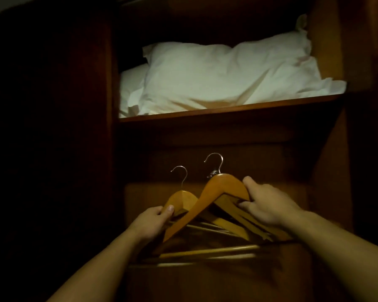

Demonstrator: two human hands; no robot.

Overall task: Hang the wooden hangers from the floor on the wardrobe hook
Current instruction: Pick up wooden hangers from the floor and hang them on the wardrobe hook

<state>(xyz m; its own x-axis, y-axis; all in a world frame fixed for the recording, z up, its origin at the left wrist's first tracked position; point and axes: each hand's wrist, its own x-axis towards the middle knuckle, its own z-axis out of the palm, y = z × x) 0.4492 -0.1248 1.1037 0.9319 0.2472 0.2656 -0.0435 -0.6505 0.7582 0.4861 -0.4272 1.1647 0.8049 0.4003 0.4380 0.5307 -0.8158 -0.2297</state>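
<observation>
Both my hands are raised inside a dim wooden wardrobe, each holding wooden hangers. My right hand (pixel 268 203) grips the right shoulder of a front wooden hanger (pixel 207 199) with a silver hook (pixel 215 163), and more hangers are bunched behind it. My left hand (pixel 154 221) pinches the left shoulder of a second wooden hanger (pixel 182 198), whose thinner hook (pixel 181 175) points up. Several hanger crossbars (pixel 210 250) show below the hands. I cannot make out a wardrobe hook or rail in the dark space under the shelf.
A wooden shelf (pixel 227 109) runs across above the hangers, with white pillows (pixel 218 77) lying on it. Dark wardrobe side panels close in at the left (pixel 52 149) and at the right (pixel 362 149).
</observation>
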